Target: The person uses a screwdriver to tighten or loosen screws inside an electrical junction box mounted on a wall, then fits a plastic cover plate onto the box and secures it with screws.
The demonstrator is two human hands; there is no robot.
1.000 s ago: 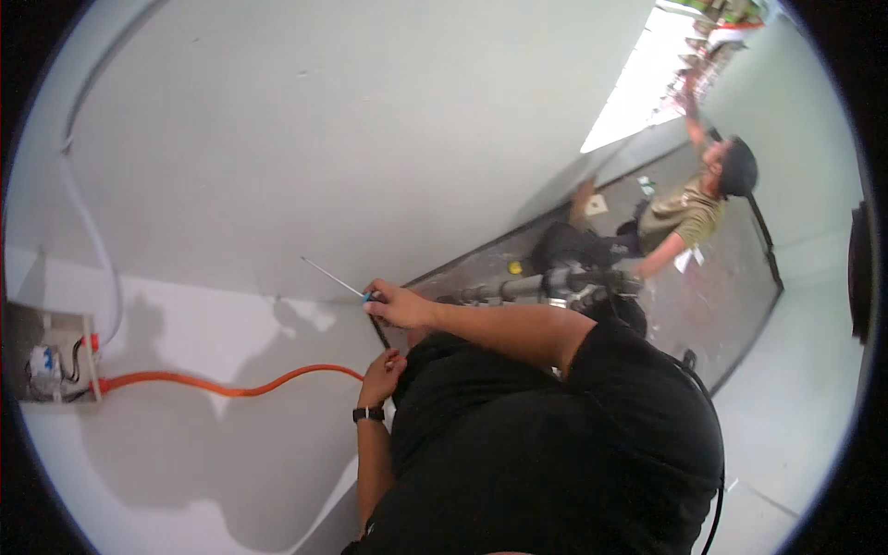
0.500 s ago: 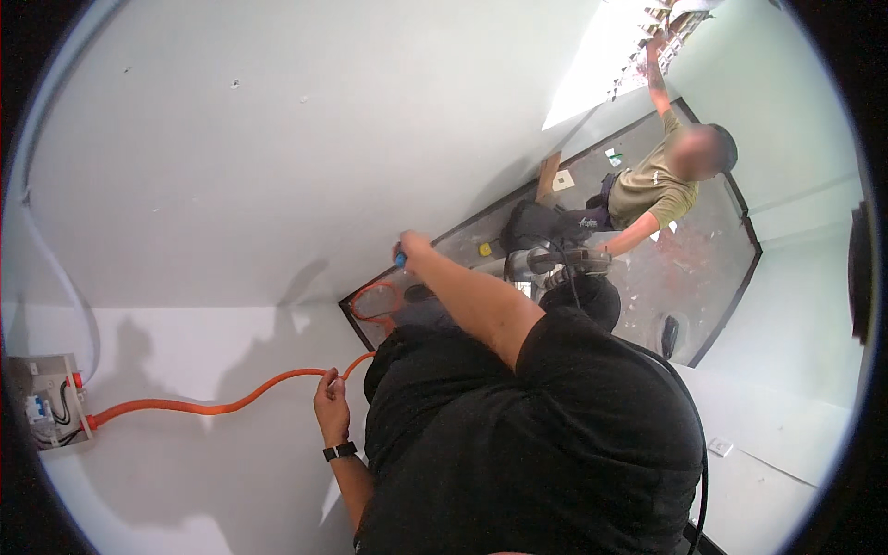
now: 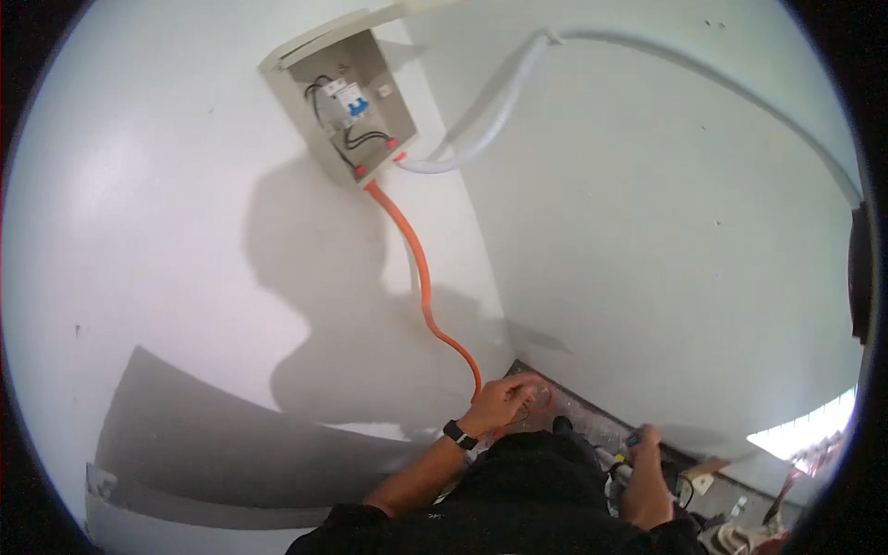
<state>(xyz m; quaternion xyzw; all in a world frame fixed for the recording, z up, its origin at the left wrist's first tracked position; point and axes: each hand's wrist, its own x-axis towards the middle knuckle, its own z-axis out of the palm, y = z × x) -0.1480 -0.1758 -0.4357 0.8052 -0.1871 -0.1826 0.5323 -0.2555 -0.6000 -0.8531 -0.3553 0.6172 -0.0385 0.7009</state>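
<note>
My left hand [image 3: 502,403], with a black watch on the wrist, is beside the lower end of an orange flexible conduit [image 3: 426,287]. Its fingers are loosely bent and apart, and the conduit passes behind the hand without being gripped. Lower right, my right hand [image 3: 650,438] is closed round a small blue object [image 3: 635,438], mostly covered by the fingers. From the left hand the conduit curves up to an open beige electrical box [image 3: 393,104] on the wall. Inside sit a breaker with blue switches [image 3: 352,100] and black wires.
A grey-white conduit [image 3: 680,54] runs from the box along the right-hand wall. An orange loop [image 3: 544,398] lies in the floor corner. Bright light enters at right above a brown board [image 3: 705,469]. A co-worker is partly visible at the lower right edge.
My view has swung toward the electrical box, which now shows in full. The left hand's fingers have come off the orange conduit. The right hand keeps the blue object.
</note>
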